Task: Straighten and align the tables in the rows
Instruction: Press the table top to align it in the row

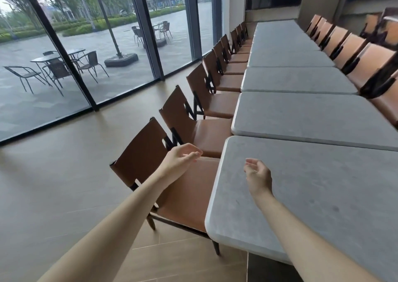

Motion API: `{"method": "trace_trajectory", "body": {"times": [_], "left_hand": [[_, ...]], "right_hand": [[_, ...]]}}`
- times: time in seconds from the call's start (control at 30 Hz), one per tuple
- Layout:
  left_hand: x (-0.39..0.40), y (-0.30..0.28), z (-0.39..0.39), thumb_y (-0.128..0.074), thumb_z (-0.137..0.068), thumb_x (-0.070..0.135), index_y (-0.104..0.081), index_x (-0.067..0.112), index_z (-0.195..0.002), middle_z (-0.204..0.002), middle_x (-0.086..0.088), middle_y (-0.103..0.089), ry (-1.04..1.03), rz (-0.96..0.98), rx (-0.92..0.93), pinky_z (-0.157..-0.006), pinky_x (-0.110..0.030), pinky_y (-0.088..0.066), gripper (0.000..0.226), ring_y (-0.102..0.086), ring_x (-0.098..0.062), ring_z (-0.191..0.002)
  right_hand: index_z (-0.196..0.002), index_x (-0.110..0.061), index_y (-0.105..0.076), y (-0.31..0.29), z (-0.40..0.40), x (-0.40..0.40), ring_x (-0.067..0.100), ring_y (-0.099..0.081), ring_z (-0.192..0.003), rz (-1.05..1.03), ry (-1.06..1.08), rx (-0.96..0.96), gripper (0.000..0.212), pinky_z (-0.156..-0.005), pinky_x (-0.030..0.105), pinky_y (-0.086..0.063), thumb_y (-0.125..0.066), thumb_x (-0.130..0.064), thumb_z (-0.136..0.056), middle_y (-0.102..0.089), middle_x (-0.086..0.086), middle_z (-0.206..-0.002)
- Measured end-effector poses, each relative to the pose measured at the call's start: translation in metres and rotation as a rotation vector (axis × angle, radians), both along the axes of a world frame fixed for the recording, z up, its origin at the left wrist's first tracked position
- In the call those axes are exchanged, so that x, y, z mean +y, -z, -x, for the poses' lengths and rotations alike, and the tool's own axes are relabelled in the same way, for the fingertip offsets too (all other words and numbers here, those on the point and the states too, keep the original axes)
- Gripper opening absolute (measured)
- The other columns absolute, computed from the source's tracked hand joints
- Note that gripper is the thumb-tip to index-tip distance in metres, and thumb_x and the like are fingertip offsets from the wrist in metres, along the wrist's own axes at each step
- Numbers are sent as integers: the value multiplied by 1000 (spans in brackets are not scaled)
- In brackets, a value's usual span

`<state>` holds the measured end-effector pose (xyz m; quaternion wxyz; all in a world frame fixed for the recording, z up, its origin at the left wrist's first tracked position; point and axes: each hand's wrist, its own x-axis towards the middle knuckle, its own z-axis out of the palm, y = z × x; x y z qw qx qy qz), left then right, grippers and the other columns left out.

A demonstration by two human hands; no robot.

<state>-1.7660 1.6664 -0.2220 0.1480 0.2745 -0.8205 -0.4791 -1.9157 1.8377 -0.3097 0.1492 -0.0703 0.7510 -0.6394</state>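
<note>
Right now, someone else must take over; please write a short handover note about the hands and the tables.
Left hand: open, above the nearest brown chair, holding nothing.
Right hand: open, above the nearest grey table, gripping nothing.
Tables: one long row, end to end; the nearest sits slightly further left than the second table.
Done: far tables look in line.
Left: align the nearest table, then check the row.

Five grey benches [312,113] stand end to end in one row, from near to far. On the left side of the row I count about nine brown chairs [193,130]; the far ones overlap, so the number is not sure. On the right side six chairs [353,51] show. Two hands [178,158] are in view. Outside the glass stand two outdoor tables [46,59].
</note>
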Motion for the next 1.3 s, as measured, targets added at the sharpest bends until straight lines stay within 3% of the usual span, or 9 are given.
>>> {"method": "trace_trajectory", "body": {"times": [0.2,0.4,0.53,0.7,0.83,1.07,1.17,1.3], "left_hand": [[-54,27,52,-64,-97,31,-75,27,-99,-95,10,-74,94,2,-72,-79,-24,-52,12,-70,-2,-90],[-99,51,117,-63,-97,30,-76,30,-98,-95,22,-72,251,18,-145,-81,-18,-52,13,-67,3,-93],[-130,74,163,-61,-98,25,-76,25,-99,-94,24,-66,419,71,-213,-58,-4,-42,15,-60,13,-76],[-168,114,204,-62,-97,20,-75,23,-99,-100,14,-68,743,187,-320,-74,-8,-45,13,-62,4,-87],[-190,140,235,-62,-92,22,-76,23,-100,-108,1,-69,915,239,-409,-93,-36,-54,16,-69,-15,-99],[-190,165,251,-60,-95,20,-69,26,-112,-120,-1,-56,1121,327,-516,-82,-21,-42,20,-57,-14,-97],[-185,162,248,-58,-97,22,-66,23,-121,-124,-2,-52,1184,332,-528,-85,-21,-41,25,-53,-13,-103],[-179,149,231,-57,-98,23,-65,24,-124,-127,-2,-51,1251,369,-505,-93,-24,-43,27,-53,-15,-112]], "right_hand": [[-107,-15,-69,16,38,-46,25,-66,-104,-75,40,-10,19,-95,46,-54,-59,-10,-92,-70,5,-107],[-108,-17,-68,35,73,-73,22,-63,-99,-139,179,-48,19,-85,35,-52,-59,-11,-92,-67,2,-105],[-111,-10,-69,51,89,-94,19,-61,-99,-166,332,-67,22,-82,25,-41,-59,-6,-92,-67,4,-103],[-111,-9,-69,71,77,-119,20,-63,-100,-211,531,-138,24,-84,26,-43,-61,-3,-89,-71,10,-112],[-113,-8,-69,83,53,-132,16,-61,-94,-262,664,-168,24,-79,22,-39,-67,-5,-89,-71,10,-115],[-120,-14,-64,75,13,-138,17,-61,-100,-348,757,-206,31,-81,23,-41,-62,-4,-90,-65,6,-125],[-124,-17,-62,69,-10,-136,20,-62,-112,-384,763,-206,33,-83,25,-43,-61,-8,-92,-62,4,-128],[-124,-21,-60,63,-48,-139,14,-57,-107,-384,800,-204,33,-83,24,-40,-62,-11,-93,-59,1,-129]]}}
